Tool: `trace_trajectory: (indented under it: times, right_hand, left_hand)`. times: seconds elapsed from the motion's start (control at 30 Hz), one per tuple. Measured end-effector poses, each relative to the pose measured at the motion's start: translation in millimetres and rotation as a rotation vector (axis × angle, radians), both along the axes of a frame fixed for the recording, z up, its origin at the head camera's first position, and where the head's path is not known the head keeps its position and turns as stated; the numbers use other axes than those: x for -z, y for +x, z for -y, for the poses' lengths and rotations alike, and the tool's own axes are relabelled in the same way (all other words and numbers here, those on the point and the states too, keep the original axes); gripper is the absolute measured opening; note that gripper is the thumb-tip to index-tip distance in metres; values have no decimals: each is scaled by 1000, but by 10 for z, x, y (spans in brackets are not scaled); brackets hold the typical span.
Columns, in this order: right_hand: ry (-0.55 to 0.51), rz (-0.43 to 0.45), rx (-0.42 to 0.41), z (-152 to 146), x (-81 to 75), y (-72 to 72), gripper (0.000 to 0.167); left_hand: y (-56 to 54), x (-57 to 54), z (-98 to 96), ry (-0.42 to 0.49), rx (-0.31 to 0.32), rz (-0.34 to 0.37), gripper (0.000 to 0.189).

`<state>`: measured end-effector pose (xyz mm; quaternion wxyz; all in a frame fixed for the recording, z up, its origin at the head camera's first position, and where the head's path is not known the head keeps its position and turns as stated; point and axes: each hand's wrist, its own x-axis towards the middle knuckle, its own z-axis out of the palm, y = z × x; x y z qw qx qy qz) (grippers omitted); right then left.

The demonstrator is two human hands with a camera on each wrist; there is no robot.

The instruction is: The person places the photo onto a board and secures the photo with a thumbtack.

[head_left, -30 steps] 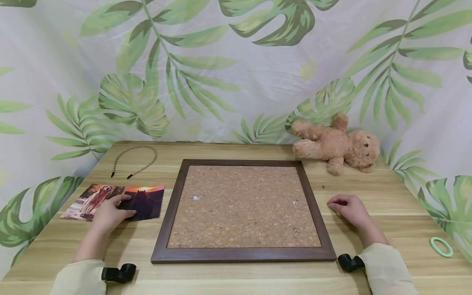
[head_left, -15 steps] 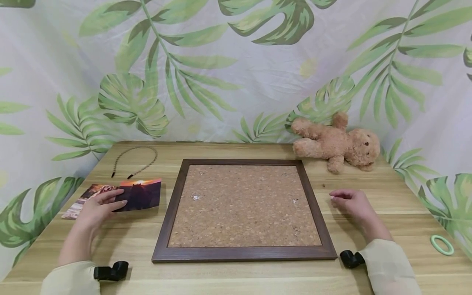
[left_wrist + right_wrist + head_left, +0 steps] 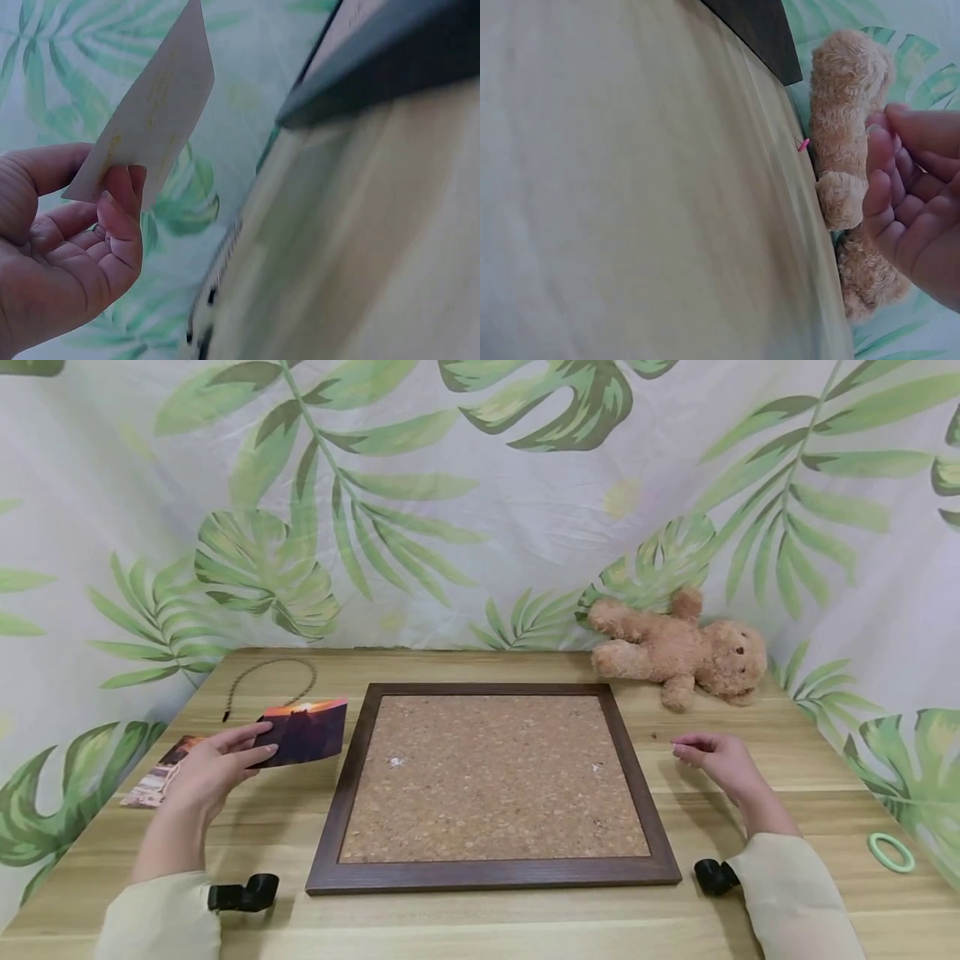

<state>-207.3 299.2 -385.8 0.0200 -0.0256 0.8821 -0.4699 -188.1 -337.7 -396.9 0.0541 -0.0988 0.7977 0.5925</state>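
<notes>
My left hand (image 3: 213,764) pinches a photo print (image 3: 307,735) of a dark silhouette against a sunset. The left wrist view shows its pale back (image 3: 154,112) with faint yellow print, gripped between thumb and fingers. A dog photo (image 3: 161,777) lies on the table, partly hidden by that hand. Right of the corkboard, my right hand (image 3: 723,768) has thumb and forefinger tips together; I cannot tell whether a tiny thing sits between them. A pink push pin (image 3: 804,144) stands on the table near those fingertips. The brown-framed corkboard (image 3: 495,777) lies flat between both hands.
A headband (image 3: 258,667) lies behind the held photo. At the back right a teddy bear (image 3: 678,647) lies on its side. Near the right edge of the wooden table (image 3: 480,927) is a green ring (image 3: 891,852). A leaf-print curtain (image 3: 420,527) hangs behind.
My left hand has lifted the sunset photo off the dog photo's side and brought it up and right, toward the corkboard's left edge. The right hand has shifted slightly away from me.
</notes>
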Motion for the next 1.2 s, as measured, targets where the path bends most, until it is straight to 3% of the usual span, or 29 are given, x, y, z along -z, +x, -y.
trace_trajectory:
  times: [0.1, 0.23, 0.37, 0.57, 0.8, 1.2]
  right_hand:
    - [7, -8, -9, 18, -33, -26, 41]
    - [-30, -20, -44, 52, -116, -81, 42]
    - [-83, -49, -77, 105, -225, -166, 41]
    - [-61, -64, -68, 214, -397, -317, 40]
    - [-78, -53, -53, 380, -518, -492, 43]
    - [-145, -71, -85, 607, -408, -672, 39]
  left_hand:
    - [-24, -171, -236, 3, 13, -45, 66]
    - [-11, -480, -650, 4, 62, -98, 64]
    - [-100, -602, -993, 42, 91, -110, 57]
    - [-308, -566, -1436, 106, 153, -114, 50]
    - [-500, -472, -1940, 171, 142, -77, 44]
    - [-648, -226, -2828, 142, 182, -110, 36]
